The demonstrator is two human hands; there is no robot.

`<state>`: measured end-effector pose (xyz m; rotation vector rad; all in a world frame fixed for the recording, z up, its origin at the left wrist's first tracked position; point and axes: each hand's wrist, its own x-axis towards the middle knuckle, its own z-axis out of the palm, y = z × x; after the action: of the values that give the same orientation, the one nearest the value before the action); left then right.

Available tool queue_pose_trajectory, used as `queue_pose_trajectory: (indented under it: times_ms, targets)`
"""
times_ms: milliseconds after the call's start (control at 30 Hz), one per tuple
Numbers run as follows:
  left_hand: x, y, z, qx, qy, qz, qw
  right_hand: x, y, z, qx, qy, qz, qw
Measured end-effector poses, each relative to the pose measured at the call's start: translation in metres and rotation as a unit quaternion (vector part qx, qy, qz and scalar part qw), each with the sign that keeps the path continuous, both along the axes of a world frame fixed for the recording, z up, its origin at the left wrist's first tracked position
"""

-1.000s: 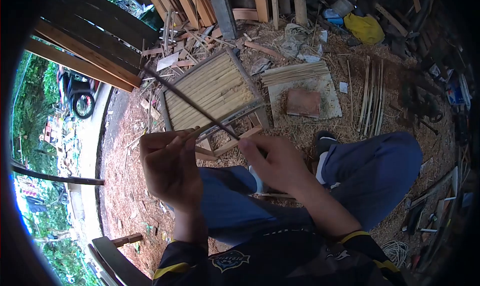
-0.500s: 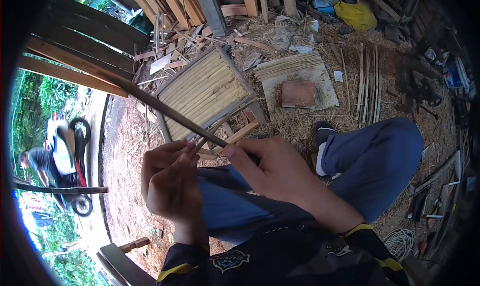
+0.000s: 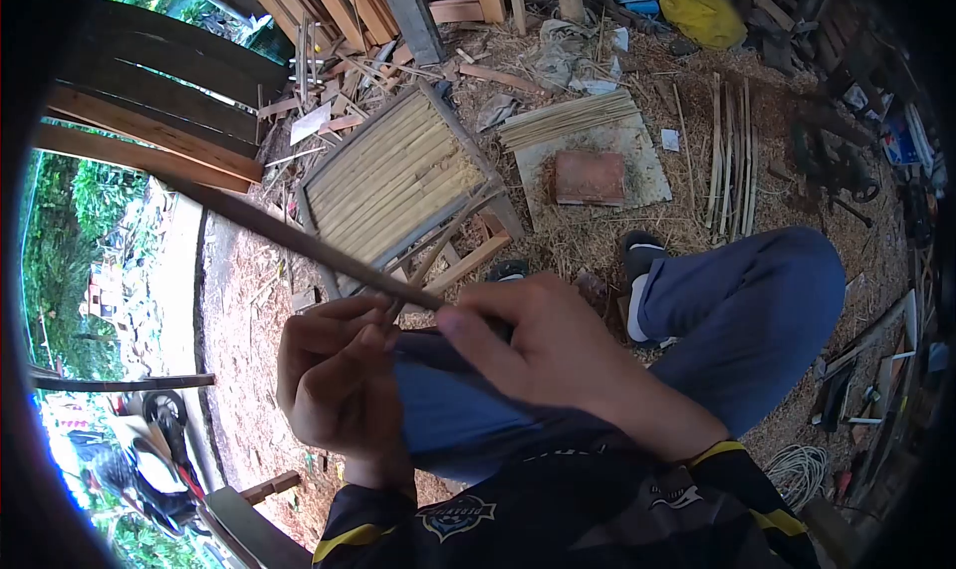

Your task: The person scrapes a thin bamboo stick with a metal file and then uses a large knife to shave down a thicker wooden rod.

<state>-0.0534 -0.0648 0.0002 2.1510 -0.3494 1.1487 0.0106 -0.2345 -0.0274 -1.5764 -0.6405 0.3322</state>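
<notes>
My right hand [image 3: 543,345] is closed around the near end of a long, narrow, dark knife-like tool [image 3: 289,237], its thumb lying along it. The tool slants away to the upper left; its exact kind cannot be made out. In a pinch of thumb and fingers, my left hand [image 3: 339,375] has a thin bamboo strip [image 3: 435,253], which passes the tool close to the fingertips and points up and right. Both hands are close together above my lap. Beyond them stands a wooden-framed bamboo-slat panel [image 3: 393,186] on legs, like a low stool or table.
A reddish brick-like block [image 3: 590,178] and a bundle of thin strips [image 3: 568,119] lie on a pale board [image 3: 647,176]. Longer strips [image 3: 730,161] rest to the right. Shavings cover the floor. Planks [image 3: 339,11] lean at the back; a motorbike [image 3: 159,459] is outside at left.
The tool's far end has swung slightly down and left, while both hands keep their holds. Outside, the motorbike with its rider has moved toward the lower left.
</notes>
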Motion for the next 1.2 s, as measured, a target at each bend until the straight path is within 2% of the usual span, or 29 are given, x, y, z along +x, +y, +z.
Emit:
queue_pose_trajectory:
  times_ms: [100, 200, 300, 400, 500, 600, 700, 800, 900, 1000, 1100, 1200]
  targets:
    - [0.002, 0.000, -0.003, -0.029, -0.013, -0.005, 0.999, 0.003, -0.002, 0.007, -0.065, 0.026, 0.021, 0.997]
    - [-0.001, -0.002, 0.001, 0.004, 0.003, -0.005, 1.000, -0.002, -0.005, 0.013, -0.014, -0.069, -0.008, 0.997]
    - [0.003, -0.003, -0.001, -0.029, -0.011, -0.026, 0.999, 0.003, 0.000, 0.000, -0.060, 0.012, 0.006, 0.998]
    - [0.002, -0.003, -0.003, -0.066, -0.007, -0.034, 0.997, 0.004, 0.001, 0.000, -0.091, -0.004, -0.006, 0.996]
    - [-0.002, -0.004, 0.000, -0.054, 0.018, -0.023, 0.998, -0.003, -0.002, 0.008, -0.031, -0.076, -0.021, 0.996]
    - [0.002, -0.003, -0.004, -0.048, -0.003, 0.000, 0.999, 0.008, 0.004, -0.008, -0.108, 0.011, -0.021, 0.994]
    - [0.002, -0.005, -0.003, -0.073, -0.002, -0.027, 0.997, 0.012, 0.003, -0.008, -0.142, -0.012, -0.043, 0.989]
    - [-0.004, 0.003, -0.005, -0.057, 0.016, -0.001, 0.998, -0.001, -0.004, 0.007, -0.040, -0.062, 0.007, 0.997]
    - [0.000, -0.003, 0.000, -0.027, 0.016, 0.008, 0.999, 0.012, 0.002, -0.005, -0.136, -0.013, -0.023, 0.990]
    - [0.000, -0.003, 0.000, -0.015, 0.010, -0.001, 1.000, 0.026, 0.007, -0.041, -0.136, 0.010, -0.063, 0.989]
    - [0.003, 0.004, -0.004, -0.032, 0.009, -0.006, 0.999, 0.010, -0.004, -0.002, -0.108, -0.009, 0.007, 0.994]
    - [0.005, 0.005, -0.004, -0.038, 0.000, 0.007, 0.999, 0.015, 0.002, -0.017, -0.108, 0.000, -0.004, 0.994]
